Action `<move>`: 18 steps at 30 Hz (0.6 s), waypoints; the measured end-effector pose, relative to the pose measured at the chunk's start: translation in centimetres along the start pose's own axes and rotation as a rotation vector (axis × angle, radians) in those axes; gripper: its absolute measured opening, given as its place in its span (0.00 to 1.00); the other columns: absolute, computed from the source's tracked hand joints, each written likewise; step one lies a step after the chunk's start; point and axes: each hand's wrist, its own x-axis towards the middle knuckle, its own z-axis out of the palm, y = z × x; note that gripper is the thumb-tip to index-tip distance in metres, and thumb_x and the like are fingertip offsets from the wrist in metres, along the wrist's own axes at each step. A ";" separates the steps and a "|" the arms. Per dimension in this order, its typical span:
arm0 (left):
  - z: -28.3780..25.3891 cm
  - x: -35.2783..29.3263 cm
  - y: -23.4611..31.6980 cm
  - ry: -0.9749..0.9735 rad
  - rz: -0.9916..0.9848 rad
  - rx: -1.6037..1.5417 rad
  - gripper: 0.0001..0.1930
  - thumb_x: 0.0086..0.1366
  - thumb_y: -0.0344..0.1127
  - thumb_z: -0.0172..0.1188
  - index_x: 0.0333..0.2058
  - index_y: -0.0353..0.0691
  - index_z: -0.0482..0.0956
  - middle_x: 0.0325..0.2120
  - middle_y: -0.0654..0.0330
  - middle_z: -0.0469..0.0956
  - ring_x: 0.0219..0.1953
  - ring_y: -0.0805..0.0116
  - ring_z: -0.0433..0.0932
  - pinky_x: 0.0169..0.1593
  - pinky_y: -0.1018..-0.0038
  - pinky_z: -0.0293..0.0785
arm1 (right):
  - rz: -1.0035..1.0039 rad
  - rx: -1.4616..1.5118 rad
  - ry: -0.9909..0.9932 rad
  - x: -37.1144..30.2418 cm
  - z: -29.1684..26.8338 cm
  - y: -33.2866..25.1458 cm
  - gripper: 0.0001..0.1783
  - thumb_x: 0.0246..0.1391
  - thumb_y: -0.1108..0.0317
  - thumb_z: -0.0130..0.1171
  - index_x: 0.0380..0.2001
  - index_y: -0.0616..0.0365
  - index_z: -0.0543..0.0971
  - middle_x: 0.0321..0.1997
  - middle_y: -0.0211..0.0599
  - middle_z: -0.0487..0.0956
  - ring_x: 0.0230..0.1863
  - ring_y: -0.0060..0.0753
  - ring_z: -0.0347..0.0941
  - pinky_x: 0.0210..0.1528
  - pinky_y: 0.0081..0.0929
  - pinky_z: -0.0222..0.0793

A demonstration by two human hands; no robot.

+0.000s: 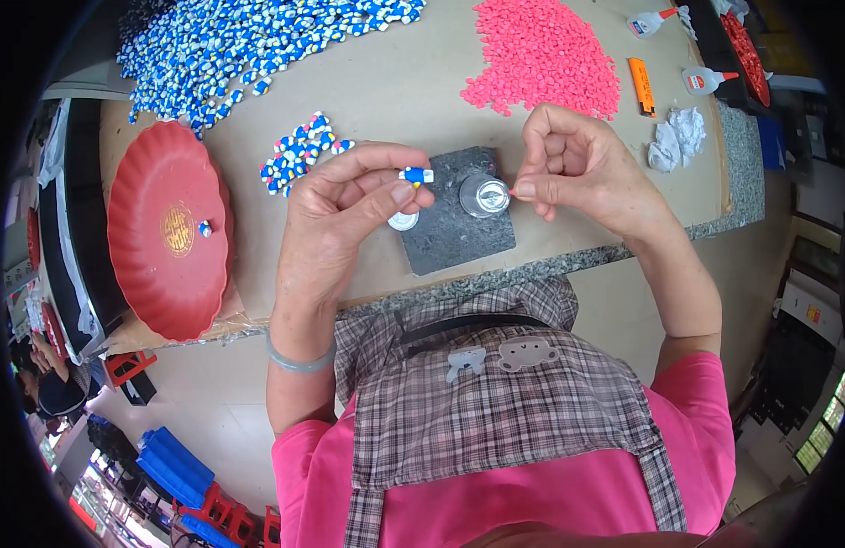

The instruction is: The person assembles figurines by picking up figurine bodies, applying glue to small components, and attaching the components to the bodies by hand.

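Note:
Between the thumb and fingertips of my left hand [349, 196] is a small blue-and-white figurine [415, 176] with a spot of yellow. My right hand [577, 169] is pinched on a tiny pink piece [512, 193], just right of a small clear cup [485, 197]. That cup stands on a dark stone slab [454, 242]. Partly hidden beneath my left hand is a small round whitish thing [403, 221] at the slab's left edge. Left of the slab lies a cluster of similar figurines [294, 155], some with pink bits on them.
A heap of blue-and-white figurines [221, 64] covers the far left; small pink pieces [545, 59] are heaped at the far middle. A red scalloped tray [135, 265] holds one figurine. At right lie glue bottles [705, 80], an orange stick-like item [641, 87] and crumpled tissue [678, 139].

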 end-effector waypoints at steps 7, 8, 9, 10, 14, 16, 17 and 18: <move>0.4 -0.2 -0.2 0.001 0.017 0.008 0.12 0.61 0.24 0.63 0.45 0.32 0.80 0.36 0.58 0.83 0.38 0.72 0.82 0.43 0.79 0.77 | 0.007 -0.150 0.016 -0.1 0.5 -0.4 0.15 0.51 0.79 0.65 0.29 0.55 0.67 0.24 0.28 0.77 0.23 0.12 0.72 0.25 0.13 0.69; 0.6 -0.2 -0.2 -0.003 0.023 -0.009 0.12 0.61 0.23 0.63 0.45 0.32 0.80 0.36 0.58 0.83 0.38 0.72 0.82 0.43 0.78 0.77 | -0.009 -0.177 0.027 -0.2 0.6 -0.5 0.14 0.51 0.80 0.65 0.29 0.56 0.68 0.23 0.26 0.75 0.24 0.13 0.72 0.26 0.14 0.70; 0.7 -0.2 -0.2 -0.006 0.028 -0.025 0.12 0.61 0.22 0.63 0.44 0.32 0.80 0.36 0.57 0.83 0.39 0.72 0.82 0.44 0.78 0.77 | -0.026 -0.204 0.038 -0.2 0.7 -0.6 0.13 0.51 0.80 0.64 0.28 0.57 0.68 0.22 0.24 0.73 0.24 0.13 0.73 0.26 0.15 0.70; 0.8 -0.2 -0.3 -0.005 0.029 -0.025 0.12 0.61 0.22 0.63 0.44 0.32 0.80 0.36 0.57 0.83 0.39 0.72 0.82 0.44 0.78 0.77 | -0.026 -0.204 0.036 -0.3 0.9 -0.6 0.13 0.51 0.80 0.64 0.28 0.57 0.68 0.22 0.24 0.73 0.24 0.13 0.73 0.26 0.15 0.70; 1.1 -0.2 -0.5 -0.028 0.051 -0.052 0.12 0.62 0.22 0.62 0.44 0.30 0.80 0.37 0.56 0.82 0.39 0.72 0.82 0.44 0.79 0.77 | -0.068 -0.249 0.106 -0.6 1.4 -1.1 0.13 0.51 0.80 0.64 0.28 0.56 0.68 0.22 0.25 0.73 0.25 0.13 0.73 0.27 0.15 0.71; 1.3 -0.3 -0.6 -0.038 0.045 -0.075 0.12 0.62 0.22 0.62 0.45 0.30 0.79 0.37 0.56 0.82 0.39 0.72 0.82 0.43 0.79 0.77 | -0.079 -0.179 0.102 -0.7 1.4 -1.1 0.14 0.51 0.80 0.65 0.28 0.56 0.68 0.23 0.25 0.74 0.25 0.14 0.74 0.27 0.15 0.72; 1.4 -0.3 -0.6 -0.044 0.036 -0.053 0.12 0.62 0.22 0.62 0.45 0.30 0.79 0.37 0.55 0.82 0.40 0.72 0.82 0.43 0.79 0.78 | -0.103 -0.123 0.107 -0.8 1.4 -1.0 0.15 0.51 0.79 0.66 0.28 0.55 0.67 0.24 0.28 0.75 0.24 0.14 0.73 0.26 0.14 0.70; 1.6 -0.3 -0.6 -0.050 0.029 -0.030 0.12 0.63 0.22 0.61 0.46 0.29 0.78 0.37 0.55 0.82 0.40 0.72 0.82 0.43 0.79 0.78 | -0.128 -0.068 0.112 -0.8 1.4 -0.9 0.16 0.50 0.79 0.67 0.28 0.54 0.67 0.25 0.30 0.76 0.23 0.14 0.71 0.25 0.13 0.69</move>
